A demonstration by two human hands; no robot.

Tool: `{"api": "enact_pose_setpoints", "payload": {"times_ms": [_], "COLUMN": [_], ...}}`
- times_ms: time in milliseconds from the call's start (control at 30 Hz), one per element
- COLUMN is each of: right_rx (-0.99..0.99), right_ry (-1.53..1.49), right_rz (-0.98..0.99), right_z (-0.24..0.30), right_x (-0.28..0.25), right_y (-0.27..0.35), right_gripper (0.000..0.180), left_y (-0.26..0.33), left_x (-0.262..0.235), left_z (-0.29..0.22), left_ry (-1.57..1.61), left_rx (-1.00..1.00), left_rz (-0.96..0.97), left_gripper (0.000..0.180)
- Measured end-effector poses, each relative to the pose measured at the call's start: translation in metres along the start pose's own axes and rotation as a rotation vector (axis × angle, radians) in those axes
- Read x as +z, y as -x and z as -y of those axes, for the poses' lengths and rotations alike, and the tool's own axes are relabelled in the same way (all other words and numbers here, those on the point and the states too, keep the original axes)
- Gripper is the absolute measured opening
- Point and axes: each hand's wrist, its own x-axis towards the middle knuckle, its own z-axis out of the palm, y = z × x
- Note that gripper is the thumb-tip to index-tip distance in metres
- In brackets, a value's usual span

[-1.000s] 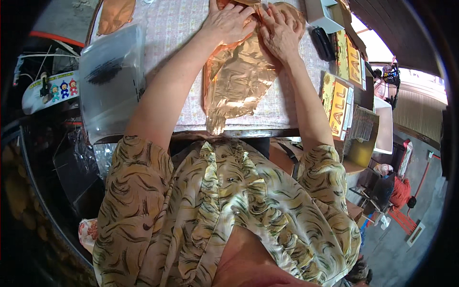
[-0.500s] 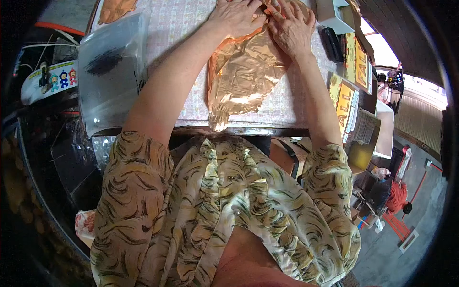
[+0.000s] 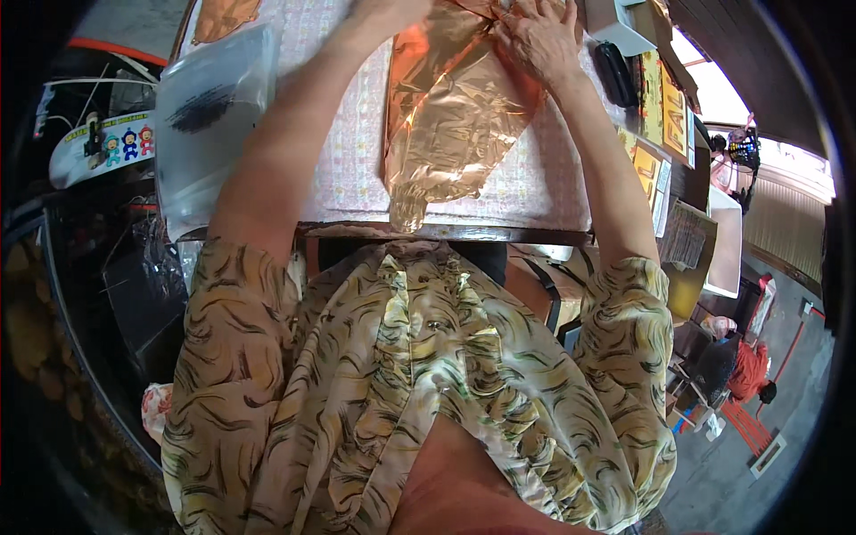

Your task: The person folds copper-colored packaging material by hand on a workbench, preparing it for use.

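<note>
I see right hand pressed flat on the copper foil sheet, fingers spread, gripping nothing. Left hand mostly cropped at the top edge, can't tell its fingers. Foil runs from the fingers across the table toward me

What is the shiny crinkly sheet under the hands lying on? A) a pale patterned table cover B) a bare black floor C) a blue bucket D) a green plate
A: the shiny copper-coloured sheet lies on the pale patterned table cover, with the right hand pressing its top end.
</note>
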Motion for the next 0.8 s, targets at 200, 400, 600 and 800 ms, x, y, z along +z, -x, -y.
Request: {"api": "enact_pose_setpoints", "payload": {"times_ms": [200,400,600,800], "right_rx": [-0.007,-0.122,-0.010,0.006], "right_ry": [-0.068,-0.267,-0.136,-0.230], "right_rz": [0.027,-0.263,-0.058,-0.119], "right_z": [0.002,-0.029,-0.002,-0.009], "right_x": [0.000,0.046,0.007,0.006], "right_y": [-0.002,0.010,0.001,0.002], "right_gripper": [0.043,0.042,0.042,0.039], "left_y": [0.003,-0.001,0.014,0.012], "left_x": [0.023,0.049,0.058,0.058], "left_z": [-0.016,-0.035,-0.002,-0.009], "left_ry": [-0.242,-0.193,-0.107,-0.051], "left_rx": [0.627,0.427,0.422,0.409], "left_rz": [-0.394,0.205,-0.006,0.006], "left_gripper": [0.014,0.024,0.038,0.032]}}
